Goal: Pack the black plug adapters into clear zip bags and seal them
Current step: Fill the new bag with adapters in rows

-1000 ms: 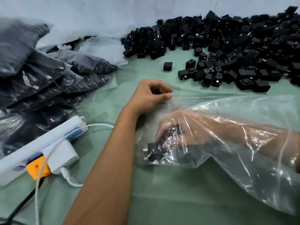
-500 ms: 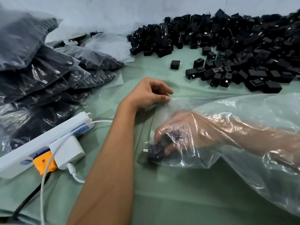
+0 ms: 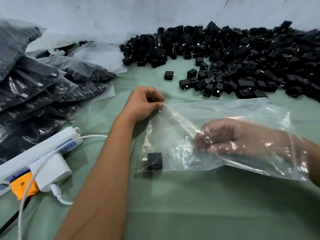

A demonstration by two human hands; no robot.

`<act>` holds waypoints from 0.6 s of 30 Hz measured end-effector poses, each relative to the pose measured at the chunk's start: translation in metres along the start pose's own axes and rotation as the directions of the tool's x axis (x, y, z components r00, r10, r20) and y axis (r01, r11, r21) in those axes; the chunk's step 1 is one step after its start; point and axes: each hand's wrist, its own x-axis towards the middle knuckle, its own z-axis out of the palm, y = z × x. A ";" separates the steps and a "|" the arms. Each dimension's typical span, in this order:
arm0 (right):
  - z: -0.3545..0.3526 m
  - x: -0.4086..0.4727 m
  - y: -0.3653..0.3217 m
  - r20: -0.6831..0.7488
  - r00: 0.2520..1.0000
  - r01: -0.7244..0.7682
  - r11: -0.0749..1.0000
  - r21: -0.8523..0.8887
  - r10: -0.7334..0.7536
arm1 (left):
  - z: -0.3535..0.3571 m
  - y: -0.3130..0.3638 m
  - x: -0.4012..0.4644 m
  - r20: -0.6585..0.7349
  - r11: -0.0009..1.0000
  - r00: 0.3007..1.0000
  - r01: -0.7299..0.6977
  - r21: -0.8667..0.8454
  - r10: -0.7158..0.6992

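The right hand [image 3: 223,137], inside the clear zip bag [image 3: 216,111] and loosely curled with nothing visibly held, is nearer the adapter pile [image 3: 242,54] beyond it; one adapter [image 3: 154,161] lies leftward; the bag corner is pinched by the left hand [image 3: 143,103].

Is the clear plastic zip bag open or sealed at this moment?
Open. The right hand is inside the clear plastic zip bag, so its mouth is unsealed; the left hand pinches its corner. One black plug adapter lies inside.
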 end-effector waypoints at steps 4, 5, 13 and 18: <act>-0.003 -0.078 0.004 -0.167 0.986 -0.029 0.994 -0.109 0.011 | 0.010 0.004 0.004 -0.078 0.989 0.995 -0.048 0.140 0.060; -0.005 -0.098 0.006 -0.186 0.981 -0.086 0.986 -0.142 0.059 | 0.013 0.006 0.005 -0.086 0.986 0.994 -0.051 0.160 0.065; -0.040 -0.164 -0.010 -0.835 0.534 -0.371 0.925 -0.086 0.136 | 0.038 0.061 0.005 -0.105 0.927 0.985 -0.087 0.365 0.133; -0.074 -0.110 0.004 -0.943 0.312 -0.678 0.668 -0.308 -0.117 | 0.102 0.137 -0.023 0.158 0.836 0.905 -0.425 0.346 0.395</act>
